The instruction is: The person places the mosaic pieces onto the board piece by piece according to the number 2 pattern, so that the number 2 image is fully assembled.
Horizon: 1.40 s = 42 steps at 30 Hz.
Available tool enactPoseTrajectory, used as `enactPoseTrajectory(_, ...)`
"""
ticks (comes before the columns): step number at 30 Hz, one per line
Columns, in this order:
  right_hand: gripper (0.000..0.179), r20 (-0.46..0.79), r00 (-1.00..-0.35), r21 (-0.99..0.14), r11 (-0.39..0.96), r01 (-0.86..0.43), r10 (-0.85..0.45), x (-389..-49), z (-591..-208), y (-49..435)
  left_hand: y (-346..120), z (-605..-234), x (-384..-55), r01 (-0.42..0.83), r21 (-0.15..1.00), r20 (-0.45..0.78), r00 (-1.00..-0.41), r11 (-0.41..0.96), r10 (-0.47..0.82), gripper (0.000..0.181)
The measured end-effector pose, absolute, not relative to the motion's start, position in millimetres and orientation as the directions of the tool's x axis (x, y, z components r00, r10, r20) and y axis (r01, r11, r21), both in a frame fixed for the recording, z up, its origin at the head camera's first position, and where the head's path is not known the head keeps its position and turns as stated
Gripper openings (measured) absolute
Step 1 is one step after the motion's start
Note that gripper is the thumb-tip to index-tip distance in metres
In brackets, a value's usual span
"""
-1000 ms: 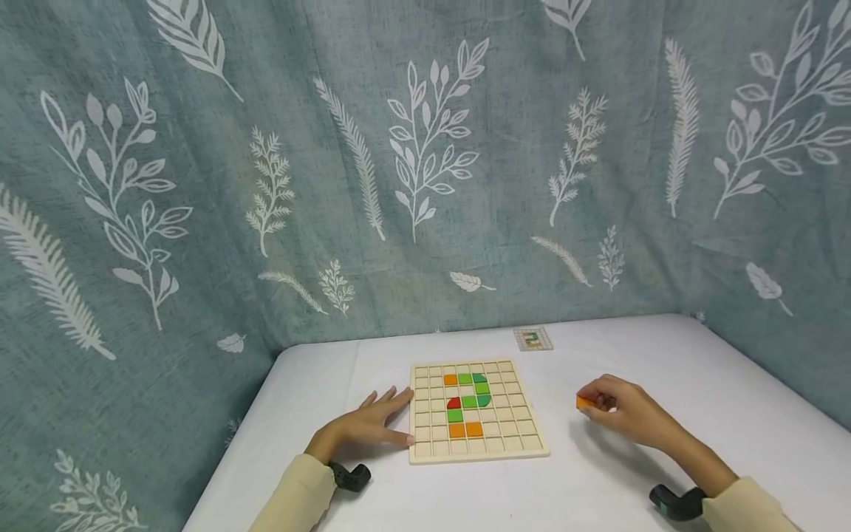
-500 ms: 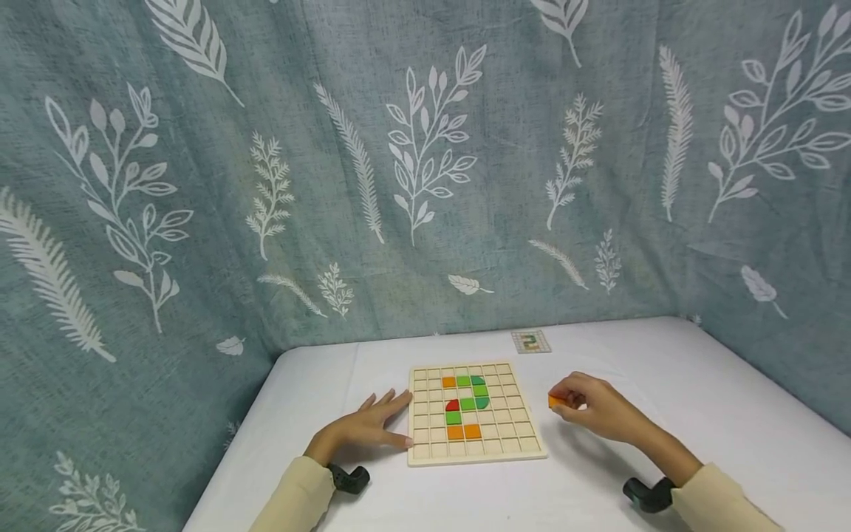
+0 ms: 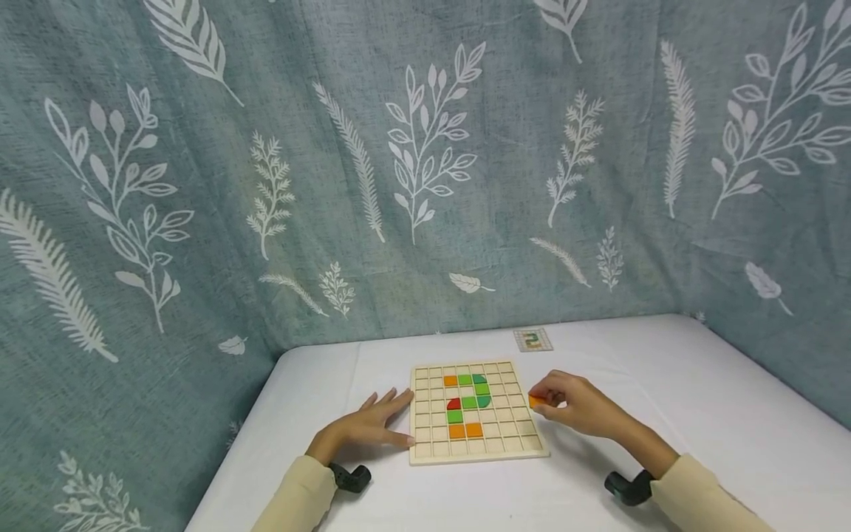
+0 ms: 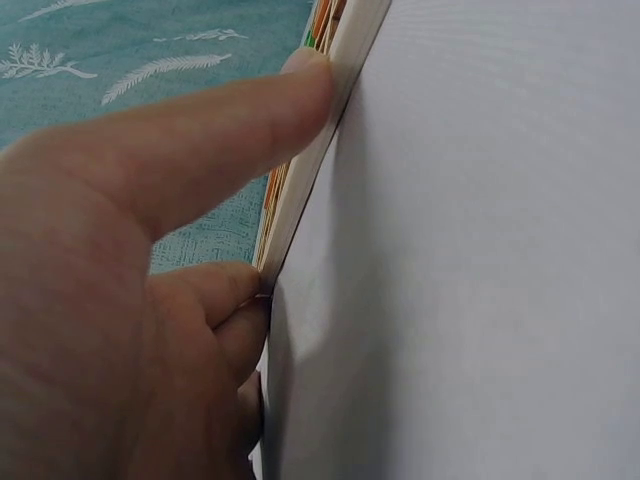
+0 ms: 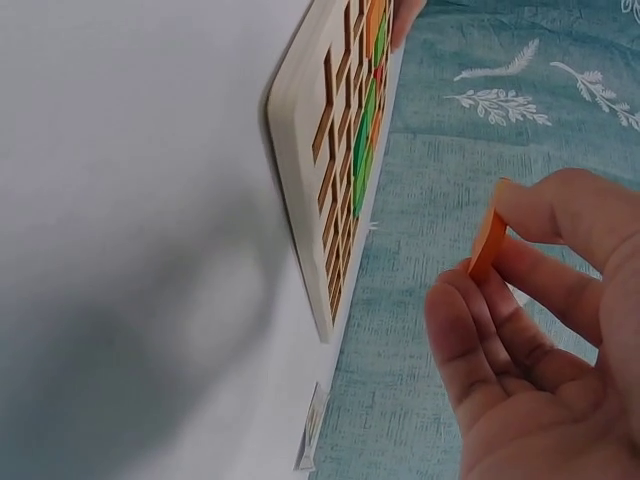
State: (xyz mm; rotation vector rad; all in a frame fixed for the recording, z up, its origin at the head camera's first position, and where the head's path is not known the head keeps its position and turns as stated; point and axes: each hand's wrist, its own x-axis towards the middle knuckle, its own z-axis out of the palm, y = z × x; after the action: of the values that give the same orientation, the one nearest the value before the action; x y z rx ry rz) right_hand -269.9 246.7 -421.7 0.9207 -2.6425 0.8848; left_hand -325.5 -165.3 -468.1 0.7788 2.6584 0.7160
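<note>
A wooden grid board (image 3: 435, 449) lies on the white table, its cells partly filled with orange, green and red tiles in a bent pattern. Fingertips and thumb of my left hand (image 3: 368, 426) touch the board's left edge, the fingers spread; the left wrist view shows the thumb (image 4: 250, 115) against the board's side (image 4: 305, 175). Between thumb and fingers, my right hand (image 3: 581, 405) pinches an orange tile (image 5: 488, 238). It hovers at the board's right edge, above the table, and in the right wrist view the tile is apart from the board (image 5: 290, 150).
Behind the board lies a small pattern card (image 3: 533, 340) showing a similar coloured figure on a grid. A teal curtain (image 3: 332, 185) with white leaf prints hangs behind and beside the white table (image 3: 465, 502).
My right hand has moved left with the orange tile, from off to the right up to the board's right edge. The left hand stays at the board's left edge.
</note>
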Motion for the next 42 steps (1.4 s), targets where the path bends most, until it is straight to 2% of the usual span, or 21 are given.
enactPoseTrajectory(11, 0.019, 0.338, -0.775, -0.514, 0.585, -0.627, -0.534, -274.1, -425.0, 230.1, -165.1, -466.7, -325.5, 0.434, 0.528, -0.122, -0.812, 0.73, 0.57, 0.103)
enactPoseTrajectory(21, 0.014, 0.331, -0.763, -0.512, 0.573, -0.64, -0.556, -282.1, -420.1, 207.7, -167.1, -463.7, -327.2, 0.428, 0.525, -0.109, -0.823, 0.736, 0.557, 0.102)
enactPoseTrajectory(34, 0.019, 0.3, -0.745, -0.551, 0.53, -0.645, -0.595, -288.3, -435.2, 193.3, -167.6, -467.9, -325.1, 0.416, 0.533, -0.127, -0.822, 0.737, 0.556, 0.102)
enactPoseTrajectory(42, 0.017, 0.269, -0.756, -0.565, 0.538, -0.625, -0.596, -292.9, -443.7, 185.8, -167.4, -467.7, -326.4, 0.417, 0.536, -0.126, -0.82, 0.734, 0.558, 0.102)
